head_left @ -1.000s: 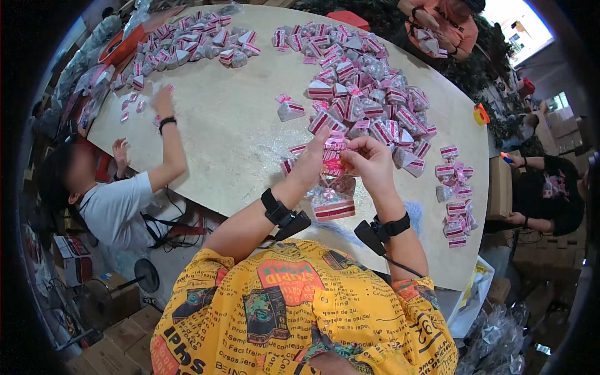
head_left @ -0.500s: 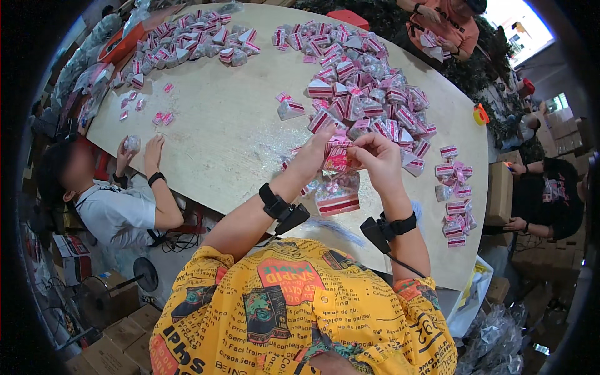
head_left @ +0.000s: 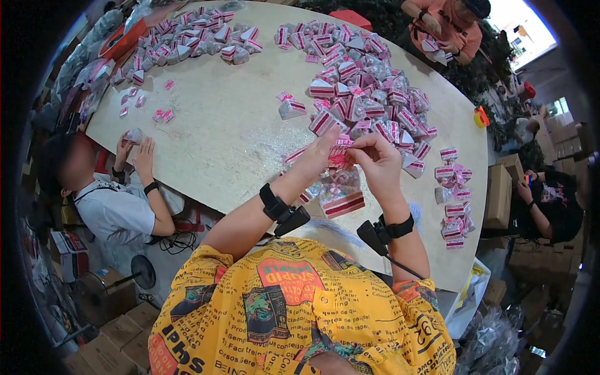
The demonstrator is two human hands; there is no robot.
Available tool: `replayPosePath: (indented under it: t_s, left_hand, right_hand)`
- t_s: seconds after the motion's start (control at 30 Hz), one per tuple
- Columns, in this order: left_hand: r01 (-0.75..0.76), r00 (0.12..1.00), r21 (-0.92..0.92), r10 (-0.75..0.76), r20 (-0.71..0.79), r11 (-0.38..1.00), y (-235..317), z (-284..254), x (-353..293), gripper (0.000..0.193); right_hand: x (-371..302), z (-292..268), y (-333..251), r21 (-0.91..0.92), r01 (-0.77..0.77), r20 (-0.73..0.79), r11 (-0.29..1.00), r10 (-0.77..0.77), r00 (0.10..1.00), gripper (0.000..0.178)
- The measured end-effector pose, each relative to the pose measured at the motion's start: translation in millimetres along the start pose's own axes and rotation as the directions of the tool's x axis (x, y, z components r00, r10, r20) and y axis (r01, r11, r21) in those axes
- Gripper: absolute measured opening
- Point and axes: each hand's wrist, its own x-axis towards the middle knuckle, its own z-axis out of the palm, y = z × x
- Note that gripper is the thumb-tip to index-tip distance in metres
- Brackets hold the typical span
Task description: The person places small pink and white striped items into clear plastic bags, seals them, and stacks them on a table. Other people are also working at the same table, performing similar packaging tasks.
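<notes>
My left hand [head_left: 317, 157] is closed on a small pink printed packet [head_left: 338, 156] above the table. The thumb and fingers of my right hand [head_left: 379, 159] pinch the packet's right edge. Just below, nearer me, is a clear bag [head_left: 337, 178] with a white and dark-red striped wedge-shaped piece [head_left: 343, 204] in it; whether the packet is joined to it I cannot tell. Beyond my hands lies a large heap of similar bagged wedges [head_left: 369, 87], and one bagged wedge [head_left: 292, 109] sits apart to its left.
More bagged wedges [head_left: 187, 34] are heaped at the far left, and a short row [head_left: 454, 206] lies on the right. Small pink packets [head_left: 164, 115] are scattered on the pale table [head_left: 219, 125]. A tape dispenser [head_left: 480, 117] sits at the right edge. Co-workers are on the left, far right and right.
The bagged wedge below my hands has tilted slightly, its right end rising. My hands stay at the pink packet. The co-worker on the right has drawn an arm back from the carton.
</notes>
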Motion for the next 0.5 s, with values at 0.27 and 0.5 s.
replayPosePath:
  t_s: [0.27,0.5]
  left_hand:
    - [0.031,0.995,0.129,-0.043,0.092,0.991,8,10,-8,0.024]
    - [0.152,0.987,0.069,-0.148,-0.06,0.986,-2,7,1,0.023]
  right_hand:
    - [10,-7,-10,-0.406,0.28,0.139,0.87,-0.244,0.96,0.046]
    - [7,8,-1,-0.68,0.486,0.39,0.549,-0.291,0.874,0.075]
